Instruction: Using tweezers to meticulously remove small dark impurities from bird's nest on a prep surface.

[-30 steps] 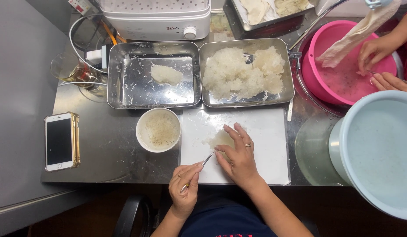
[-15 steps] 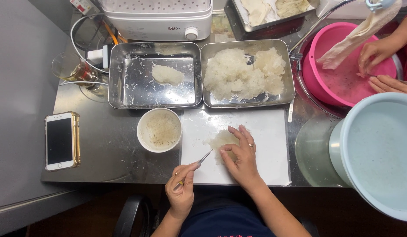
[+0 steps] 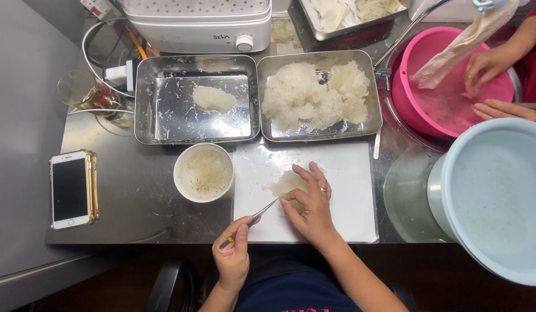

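My left hand (image 3: 233, 251) grips metal tweezers (image 3: 261, 212), their tips pointing at a pale translucent clump (image 3: 283, 184) on the white board (image 3: 349, 190). My right hand (image 3: 309, 203), a ring on one finger, lies on that clump and holds it down. Just left of the board stands a white bowl (image 3: 203, 171) with cloudy speckled water. Behind it, the left steel tray (image 3: 195, 98) holds one small pale piece (image 3: 213, 98). The right steel tray (image 3: 320, 95) is heaped with the same pale material.
A phone (image 3: 71, 189) lies at the left, a glass (image 3: 83, 92) behind it. A white appliance (image 3: 198, 23) stands at the back. Another person's hands (image 3: 487, 69) work in a pink basin (image 3: 447, 86) at the right; a pale blue bucket (image 3: 493, 196) sits nearer.
My left hand has drawn back toward me with the tweezers, whose tips still point at the clump. My right hand stays on the clump. The view has shifted slightly.
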